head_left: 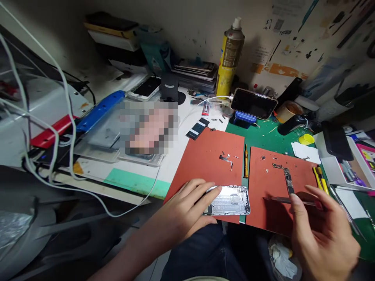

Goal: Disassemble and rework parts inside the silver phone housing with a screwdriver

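Observation:
My left hand (190, 208) grips the left end of an open silver phone housing (227, 200), which lies at the front edge of the left red-brown mat (202, 164). In my right hand (325, 230), a pair of slim tweezers (279, 200) is pinched between thumb and fingers, tips pointing left above the right mat (258, 175). Just beyond the tweezers lies a narrow phone logic board (288, 181). A flex cable (227, 159) and tiny parts rest on the left mat. Between the mats is a gold screwdriver (246, 162).
Behind the mats, a phone (253, 103) leans on a blue stand, near a yellow spray can (230, 58). A tool box (345, 156) and yellow-handled tool (320, 179) are at the right. White cables (67, 105) hang at the left, beside clear plastic trays (96, 146).

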`<state>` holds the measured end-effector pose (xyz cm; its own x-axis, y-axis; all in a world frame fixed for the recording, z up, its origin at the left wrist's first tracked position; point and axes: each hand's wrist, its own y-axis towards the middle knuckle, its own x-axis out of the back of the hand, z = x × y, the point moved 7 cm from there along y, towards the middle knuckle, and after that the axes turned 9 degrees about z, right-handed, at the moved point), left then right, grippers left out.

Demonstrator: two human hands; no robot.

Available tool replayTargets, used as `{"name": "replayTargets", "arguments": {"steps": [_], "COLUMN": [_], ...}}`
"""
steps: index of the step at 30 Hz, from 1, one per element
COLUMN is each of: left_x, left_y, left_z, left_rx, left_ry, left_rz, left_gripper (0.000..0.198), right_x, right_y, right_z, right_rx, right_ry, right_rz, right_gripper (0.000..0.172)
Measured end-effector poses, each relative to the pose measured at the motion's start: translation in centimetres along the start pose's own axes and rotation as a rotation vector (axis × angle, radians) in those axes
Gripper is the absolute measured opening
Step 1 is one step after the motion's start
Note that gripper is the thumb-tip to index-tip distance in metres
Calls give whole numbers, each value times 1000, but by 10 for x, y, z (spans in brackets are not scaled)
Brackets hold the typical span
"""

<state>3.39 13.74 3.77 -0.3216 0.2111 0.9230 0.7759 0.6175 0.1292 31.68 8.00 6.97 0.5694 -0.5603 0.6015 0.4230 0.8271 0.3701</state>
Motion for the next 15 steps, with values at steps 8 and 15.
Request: {"name": "replayTargets", "arguments": {"steps": [8, 15], "left_x": [26, 30], "left_y": [3, 15], "left_z": [14, 44], "left_rx": [19, 302], "left_ry": [-94, -362], "left_rz": [-165, -339], "left_gripper": [41, 47], "right_x": [-10, -30], "right_y": [12, 35], "right_z": [4, 56], "right_rx": [-4, 110], "right_ry": [-33, 278], "right_rz": [56, -61], "right_gripper": [66, 55]}}
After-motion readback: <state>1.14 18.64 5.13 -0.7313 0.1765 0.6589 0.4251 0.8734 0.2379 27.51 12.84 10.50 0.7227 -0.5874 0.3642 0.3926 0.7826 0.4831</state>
